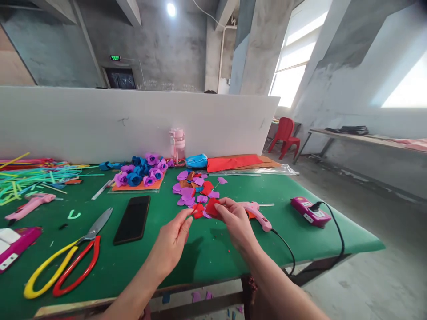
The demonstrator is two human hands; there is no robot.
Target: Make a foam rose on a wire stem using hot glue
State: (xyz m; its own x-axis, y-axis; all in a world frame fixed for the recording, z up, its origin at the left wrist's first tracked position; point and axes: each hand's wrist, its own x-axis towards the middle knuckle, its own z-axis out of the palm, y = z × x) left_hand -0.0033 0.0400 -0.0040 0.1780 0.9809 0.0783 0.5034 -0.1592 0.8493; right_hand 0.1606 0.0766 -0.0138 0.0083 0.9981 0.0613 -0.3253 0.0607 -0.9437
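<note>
Right hand [236, 221] pinched a red petal [211, 208] above the green table [313, 242], its free edge pointed left, its long axis hard to tell, left hand [174, 234] gripped a slender red piece [196, 209] that slanted away rightward, purple petals [187, 194] lay beyond.

Worktop [213, 258]: 1 black phone [132, 220], flat, left of centre, well in from near edge. 1 pink bottle [179, 144], upright at far edge, in front of white partition [133, 115]. 1 blue pouch [196, 161] just beside bottle, same edge. Beyond right edge: 1 red chair [283, 133]; 1 side table [376, 139] bearing dark stack [350, 130], pink cloth [412, 144]. Rear wall: 1 green sign [115, 58] above dark doorway [120, 78].
</note>
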